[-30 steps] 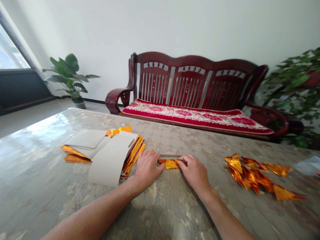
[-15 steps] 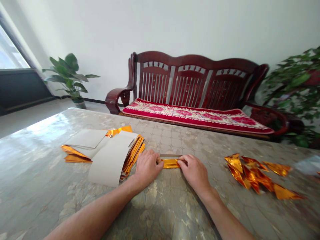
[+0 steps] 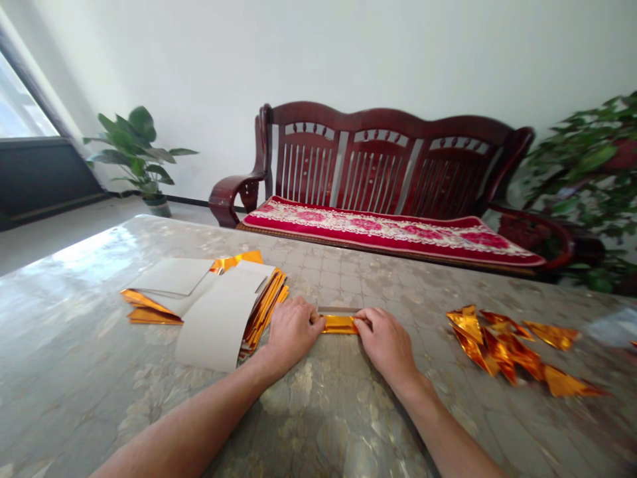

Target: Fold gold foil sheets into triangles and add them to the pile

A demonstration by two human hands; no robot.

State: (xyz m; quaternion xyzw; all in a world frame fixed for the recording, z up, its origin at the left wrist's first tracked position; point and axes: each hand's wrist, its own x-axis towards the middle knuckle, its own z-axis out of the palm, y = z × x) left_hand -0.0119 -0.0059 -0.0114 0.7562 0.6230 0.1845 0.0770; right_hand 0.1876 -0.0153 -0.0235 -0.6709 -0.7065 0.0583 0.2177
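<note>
Between my two hands a sheet of gold foil paper [image 3: 340,324] lies at the table's middle, its near edge folded into a shiny strip with a thin grey-white band behind. My left hand [image 3: 294,330] pinches the strip's left end between thumb and fingers. At the right end, my right hand [image 3: 385,338] is closed on it in the same way. The fingertips partly hide both ends. Just left of my left hand sits a stack of gold foil paper [image 3: 213,322], pale backs up. Several folded gold foil pieces [image 3: 515,348] lie apart to the right.
The table [image 3: 318,418] has a glossy patterned cover. Something clear like plastic [image 3: 614,328] lies at its right edge. Beyond stands a dark red wooden bench [image 3: 378,162] with a red floral cushion [image 3: 393,229]. Potted plants [image 3: 142,149] flank it.
Both hands keep hold of the strip and have shifted only very slightly. The grey-white band behind it looks a little narrower. The stack and the folded pieces have not moved.
</note>
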